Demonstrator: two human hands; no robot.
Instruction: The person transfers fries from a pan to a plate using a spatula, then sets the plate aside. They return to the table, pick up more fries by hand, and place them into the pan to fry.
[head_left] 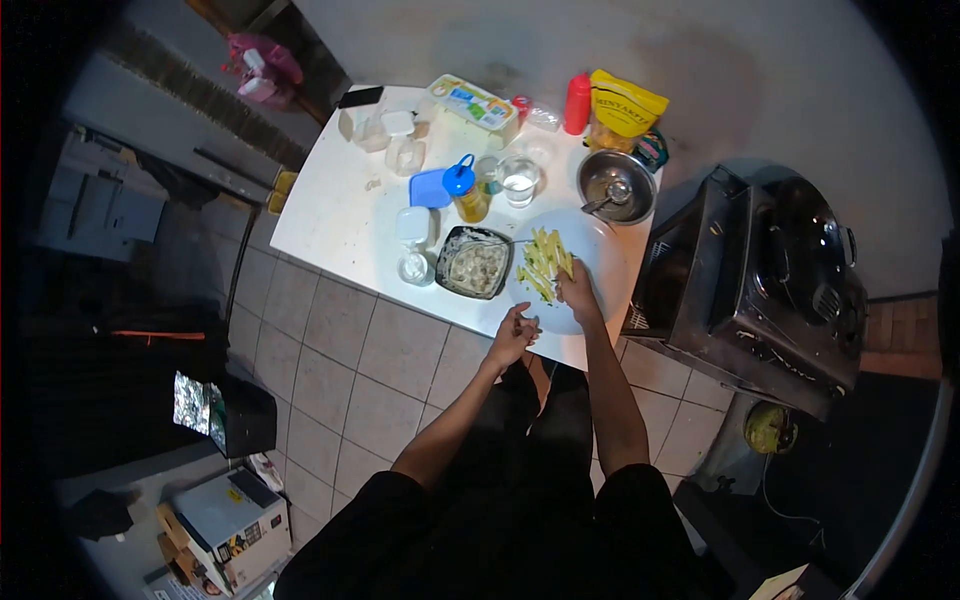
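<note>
The right hand pinched pale strips on the plate; the left hand gripped its near rim (arranging, seemingly). Spreading them evenly probably came next.

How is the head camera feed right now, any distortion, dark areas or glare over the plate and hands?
Head view: strong fisheye bending with black corners; the white table is brightly lit, the floor and surroundings dim; plate slightly washed out; both the left hand and right hand small and soft, finger detail unclear.
</note>
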